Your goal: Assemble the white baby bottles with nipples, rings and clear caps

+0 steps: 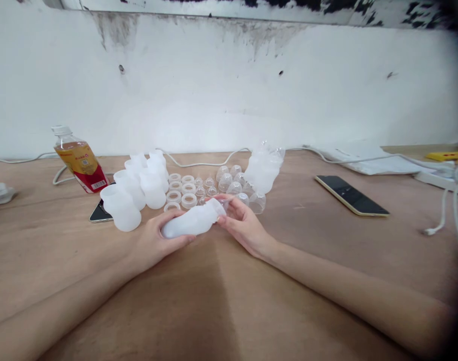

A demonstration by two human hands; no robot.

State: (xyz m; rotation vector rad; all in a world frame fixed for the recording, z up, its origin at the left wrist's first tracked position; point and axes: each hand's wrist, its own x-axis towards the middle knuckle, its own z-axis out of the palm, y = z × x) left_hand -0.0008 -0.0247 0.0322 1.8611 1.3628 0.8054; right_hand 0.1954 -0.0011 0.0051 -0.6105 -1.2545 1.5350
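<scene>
A milky white baby bottle (189,223) lies tilted on its side above the table, its mouth end pointing right. My left hand (157,236) is wrapped round its base. At the mouth end, my right hand (246,225) is closed, fingers round a clear nipple (224,203) and thumb against the bottle's rim. Whether a ring sits there I cannot tell. Just behind stand several white rings (188,201) in two columns, several clear nipples (211,191) and several clear dome caps (234,188). Open white bottle bodies (122,208) stand in rows behind my left hand.
Capped bottles (264,168) are grouped at the back right of the parts. A drink bottle (82,160) leans at left, near a phone (101,212) partly under the bottle bodies. Another phone (351,195) lies at right, with cables (456,205) beyond. A wall closes off the back.
</scene>
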